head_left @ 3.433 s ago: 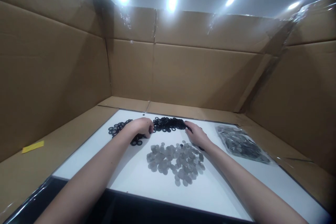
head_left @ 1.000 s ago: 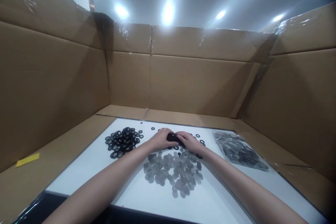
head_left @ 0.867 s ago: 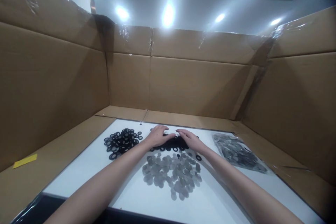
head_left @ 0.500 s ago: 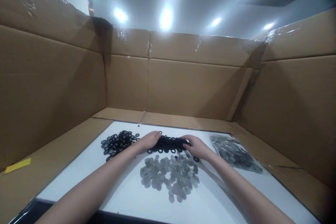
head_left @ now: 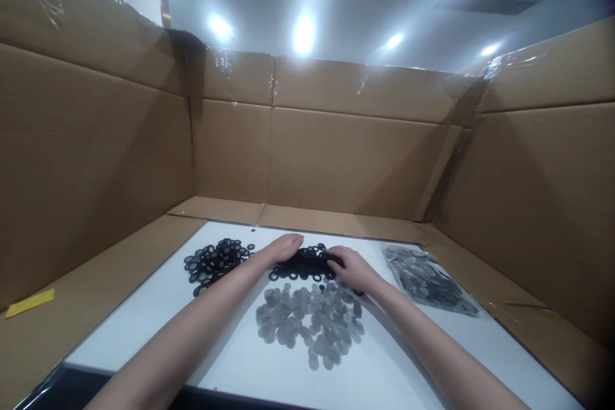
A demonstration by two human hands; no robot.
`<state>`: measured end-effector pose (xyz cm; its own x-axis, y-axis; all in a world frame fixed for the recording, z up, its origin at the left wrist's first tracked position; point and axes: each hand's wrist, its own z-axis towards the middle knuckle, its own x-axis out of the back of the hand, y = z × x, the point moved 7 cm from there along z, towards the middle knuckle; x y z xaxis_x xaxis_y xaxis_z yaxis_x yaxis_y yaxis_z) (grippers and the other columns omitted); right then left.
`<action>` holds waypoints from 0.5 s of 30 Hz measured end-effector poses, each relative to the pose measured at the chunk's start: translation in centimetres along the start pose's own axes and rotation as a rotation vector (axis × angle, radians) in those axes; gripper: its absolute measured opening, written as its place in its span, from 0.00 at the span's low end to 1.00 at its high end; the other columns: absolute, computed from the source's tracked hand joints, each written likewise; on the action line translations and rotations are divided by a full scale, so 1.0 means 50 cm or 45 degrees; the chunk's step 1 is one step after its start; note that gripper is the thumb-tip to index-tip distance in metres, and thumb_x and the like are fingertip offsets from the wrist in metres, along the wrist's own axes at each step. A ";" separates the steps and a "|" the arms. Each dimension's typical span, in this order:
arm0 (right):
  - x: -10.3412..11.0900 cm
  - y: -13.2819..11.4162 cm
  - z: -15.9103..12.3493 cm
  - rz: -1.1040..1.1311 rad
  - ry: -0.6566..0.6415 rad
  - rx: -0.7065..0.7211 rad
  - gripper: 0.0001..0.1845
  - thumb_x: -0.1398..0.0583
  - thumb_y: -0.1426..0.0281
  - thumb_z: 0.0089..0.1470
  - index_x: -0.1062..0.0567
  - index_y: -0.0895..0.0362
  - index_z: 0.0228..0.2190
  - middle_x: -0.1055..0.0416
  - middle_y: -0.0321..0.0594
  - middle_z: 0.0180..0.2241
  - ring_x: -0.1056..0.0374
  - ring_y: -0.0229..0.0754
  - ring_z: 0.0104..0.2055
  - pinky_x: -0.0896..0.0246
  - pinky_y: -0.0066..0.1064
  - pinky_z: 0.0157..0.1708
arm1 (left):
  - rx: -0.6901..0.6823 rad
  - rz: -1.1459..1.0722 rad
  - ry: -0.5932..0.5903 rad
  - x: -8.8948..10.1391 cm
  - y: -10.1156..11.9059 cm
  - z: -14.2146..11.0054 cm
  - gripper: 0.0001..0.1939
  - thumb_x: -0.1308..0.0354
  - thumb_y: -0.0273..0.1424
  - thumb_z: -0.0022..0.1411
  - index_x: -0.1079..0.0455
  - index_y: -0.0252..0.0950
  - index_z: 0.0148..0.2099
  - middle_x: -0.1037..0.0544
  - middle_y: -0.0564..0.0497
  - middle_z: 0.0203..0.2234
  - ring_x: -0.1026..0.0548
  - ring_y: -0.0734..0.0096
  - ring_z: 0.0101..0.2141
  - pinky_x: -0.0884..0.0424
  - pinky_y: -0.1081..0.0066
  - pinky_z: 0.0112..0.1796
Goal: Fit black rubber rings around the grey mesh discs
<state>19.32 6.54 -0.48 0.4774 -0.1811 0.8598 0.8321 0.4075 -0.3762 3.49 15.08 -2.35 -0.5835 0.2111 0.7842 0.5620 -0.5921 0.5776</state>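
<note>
Black rubber rings [head_left: 303, 264] in a heap on the white table [head_left: 139, 327], just beyond loose grey metal discs [head_left: 307, 327] (overlapping, some stacked). Left hand [head_left: 283, 247] at the heap's left edge, fingers flat and extended; right hand [head_left: 353, 269] over its right end, fingers curled, grip unclear. Farther left, a second ring pile [head_left: 216, 261]; farther right, a plastic bag of discs [head_left: 425, 280].

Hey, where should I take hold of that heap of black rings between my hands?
Take the heap of black rings by its two ends, coming in from left and right, where your left hand and right hand already sit. It lies as a low, wide band, so sliding under the ends looks safest; its near edge almost touches the grey metal discs.
</note>
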 end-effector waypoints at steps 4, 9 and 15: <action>0.008 0.003 -0.009 0.059 -0.006 -0.003 0.15 0.44 0.69 0.51 0.26 0.55 0.42 0.29 0.42 0.43 0.35 0.45 0.46 0.45 0.34 0.49 | -0.080 -0.057 -0.073 -0.018 0.034 -0.005 0.23 0.63 0.42 0.64 0.31 0.41 0.49 0.28 0.53 0.49 0.31 0.68 0.49 0.41 0.70 0.52; 0.026 0.019 -0.018 0.134 0.009 -0.094 0.14 0.43 0.69 0.49 0.24 0.55 0.38 0.27 0.42 0.41 0.33 0.45 0.44 0.42 0.33 0.46 | -0.053 -0.051 0.046 0.019 0.061 -0.042 0.24 0.61 0.42 0.63 0.33 0.38 0.52 0.31 0.48 0.52 0.35 0.64 0.53 0.43 0.67 0.53; 0.031 0.054 -0.017 0.175 0.083 -0.195 0.13 0.43 0.73 0.47 0.22 0.55 0.36 0.26 0.41 0.40 0.32 0.44 0.44 0.42 0.32 0.47 | -0.292 -0.039 -0.201 0.022 0.151 -0.126 0.15 0.51 0.39 0.60 0.27 0.41 0.42 0.23 0.52 0.36 0.26 0.69 0.35 0.34 0.73 0.37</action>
<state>22.53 6.61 -0.47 0.6024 -0.1925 0.7746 0.7887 0.2926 -0.5407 3.41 5.95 1.43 -0.4895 0.3391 0.8033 0.3879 -0.7404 0.5489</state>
